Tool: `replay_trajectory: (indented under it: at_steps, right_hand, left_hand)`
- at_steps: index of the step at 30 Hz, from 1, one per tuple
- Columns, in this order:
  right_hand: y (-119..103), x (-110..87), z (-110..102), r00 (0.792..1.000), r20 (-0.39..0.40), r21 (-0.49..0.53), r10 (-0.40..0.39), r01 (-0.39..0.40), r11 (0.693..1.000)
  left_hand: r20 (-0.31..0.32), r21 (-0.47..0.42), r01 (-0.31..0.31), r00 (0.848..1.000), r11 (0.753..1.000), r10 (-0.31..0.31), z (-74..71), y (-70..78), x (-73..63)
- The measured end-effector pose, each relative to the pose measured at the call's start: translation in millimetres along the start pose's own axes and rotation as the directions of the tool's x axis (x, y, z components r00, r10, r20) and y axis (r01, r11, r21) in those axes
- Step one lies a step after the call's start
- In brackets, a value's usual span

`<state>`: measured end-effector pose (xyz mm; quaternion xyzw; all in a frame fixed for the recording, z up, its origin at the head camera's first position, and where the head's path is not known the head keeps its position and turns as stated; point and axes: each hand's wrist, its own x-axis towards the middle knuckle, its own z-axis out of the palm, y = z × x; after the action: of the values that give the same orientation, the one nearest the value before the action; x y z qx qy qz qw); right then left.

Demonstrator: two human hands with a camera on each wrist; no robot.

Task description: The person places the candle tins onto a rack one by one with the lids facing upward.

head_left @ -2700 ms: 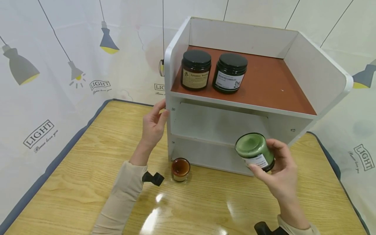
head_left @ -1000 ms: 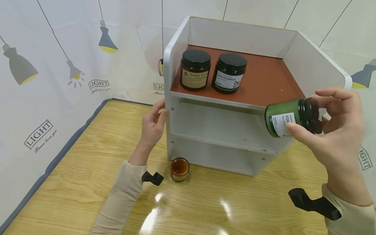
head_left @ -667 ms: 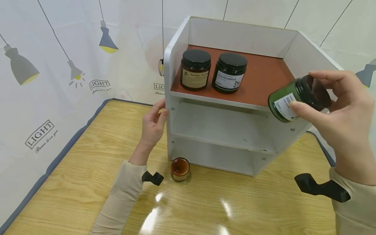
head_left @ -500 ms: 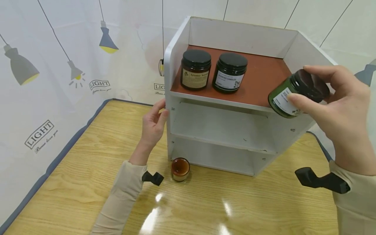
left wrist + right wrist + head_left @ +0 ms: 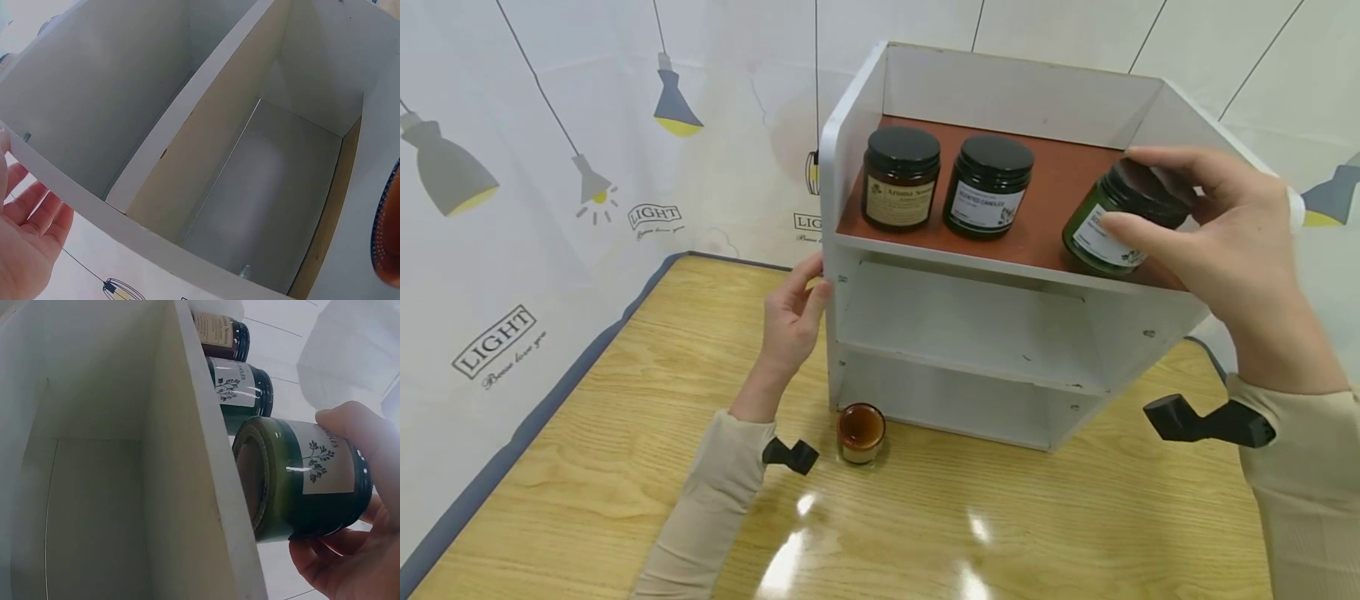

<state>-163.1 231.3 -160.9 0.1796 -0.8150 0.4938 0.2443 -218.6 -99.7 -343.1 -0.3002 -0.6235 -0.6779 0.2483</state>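
Observation:
My right hand (image 5: pixel 1243 237) grips a green scented candle jar (image 5: pixel 1086 237) by its sides, thumb on the white label and fingers around the black lid. Slightly tilted, the jar hangs close over the front right of the red top board of a white shelf unit (image 5: pixel 958 267). In the right wrist view, the base of the green candle jar (image 5: pixel 275 469) shows right at the board's edge. My left hand (image 5: pixel 792 321) touches the unit's left side panel. The left wrist view shows the left hand's relaxed fingers (image 5: pixel 40 215) against the panel's outer face.
Two dark, black-lidded jars stand on the red board: an amber candle jar (image 5: pixel 898 179) at the left and a dark green candle jar (image 5: pixel 988 187) beside it. A small amber glass candle (image 5: pixel 861 433) stands on the wooden table (image 5: pixel 1000 533) before the unit's lower left corner.
My right hand has raised the green candle jar from in front of the unit, turned it from lying sideways to nearly upright, and brought it left over the red board. My left hand has stayed put.

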Motion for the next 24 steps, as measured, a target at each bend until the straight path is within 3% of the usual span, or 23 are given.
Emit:
replay_trajectory:
  at_steps: [4, 16, 24]
  right_hand:
    - [3.1, 4.7, 1.0, 1.000, 0.026, -0.095, 0.001, 0.001, 0.995]
    - [3.1, 15.5, 8.4, 0.998, 0.055, -0.094, 0.015, -0.010, 0.996]
    - [5.6, 18.5, 11.5, 0.997, 0.070, -0.162, 0.027, -0.016, 0.987]
  left_hand:
    - [-0.005, 0.007, 0.001, 1.000, 1.000, -0.001, 0.1, -0.6, -0.1]
    - [-0.011, 0.003, -0.006, 1.000, 1.000, 0.006, 0.2, 1.0, 0.8]
    - [-0.006, -0.007, -0.004, 1.000, 1.000, 0.004, 0.4, -0.1, 0.5]
